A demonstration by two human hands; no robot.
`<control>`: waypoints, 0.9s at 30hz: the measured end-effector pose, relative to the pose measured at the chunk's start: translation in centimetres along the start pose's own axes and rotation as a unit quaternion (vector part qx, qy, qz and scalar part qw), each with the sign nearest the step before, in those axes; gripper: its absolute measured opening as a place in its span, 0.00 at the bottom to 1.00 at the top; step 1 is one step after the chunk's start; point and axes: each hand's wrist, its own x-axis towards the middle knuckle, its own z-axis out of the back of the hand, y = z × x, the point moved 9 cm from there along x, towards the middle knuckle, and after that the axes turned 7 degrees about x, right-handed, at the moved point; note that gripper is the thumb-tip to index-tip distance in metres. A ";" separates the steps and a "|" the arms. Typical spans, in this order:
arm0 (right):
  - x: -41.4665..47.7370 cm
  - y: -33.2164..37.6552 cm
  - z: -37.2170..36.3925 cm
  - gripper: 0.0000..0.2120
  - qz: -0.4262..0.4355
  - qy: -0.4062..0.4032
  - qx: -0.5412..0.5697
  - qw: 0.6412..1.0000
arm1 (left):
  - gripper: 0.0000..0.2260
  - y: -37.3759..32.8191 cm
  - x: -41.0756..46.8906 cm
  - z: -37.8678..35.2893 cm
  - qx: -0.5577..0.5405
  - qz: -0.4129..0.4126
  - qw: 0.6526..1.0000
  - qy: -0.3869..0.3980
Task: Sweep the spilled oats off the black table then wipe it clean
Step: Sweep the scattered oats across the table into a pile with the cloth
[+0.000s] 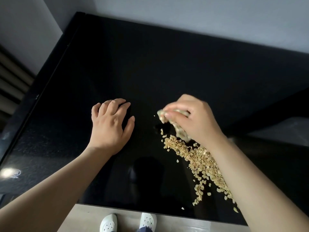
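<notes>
Oats (pixel 200 163) streak black table (pixel 150 64) beside right hand (pixel 199 121) holding cloth (pixel 180 132).

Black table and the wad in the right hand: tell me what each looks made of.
Black table: glossy, likely glass or polished stone; it mirrors a lamp glare. Wad, gripped by the right hand: pale, crumpled, probably cloth or sponge; blur leaves it open.

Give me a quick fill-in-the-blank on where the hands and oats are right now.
1. The right hand grips a crumpled ____.
2. The left hand rests on the black table and holds ____.
3. The oats lie beside the ____ forearm.
4. Two ____ shoes stand below the table's near edge.
Missing: cloth; nothing; right; white.
</notes>
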 end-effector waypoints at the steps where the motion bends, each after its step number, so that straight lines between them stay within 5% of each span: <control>1: 1.1 0.7 -0.4 0.04 0.022 -0.008 -0.022 0.999 | 0.21 0.0 0.0 0.0 -0.004 0.001 1.000 0.000; 8: 5.4 -2.0 -5.1 0.07 0.029 0.011 -0.176 0.984 | 0.20 0.1 -0.1 0.1 -0.009 -0.002 1.000 -0.005; 17: -2.9 -1.1 -3.5 0.06 -0.028 0.076 -0.174 0.981 | 0.21 0.0 -0.1 0.1 -0.009 -0.006 1.000 0.005; 23: -4.4 5.5 1.7 0.05 0.046 -0.093 -0.149 0.983 | 0.28 -0.4 -0.6 0.7 -0.017 -0.005 0.994 0.104; 27: -6.5 8.1 3.9 0.04 0.032 -0.177 -0.188 0.965 | 0.20 -1.6 -3.0 5.0 -0.070 -0.041 0.992 0.095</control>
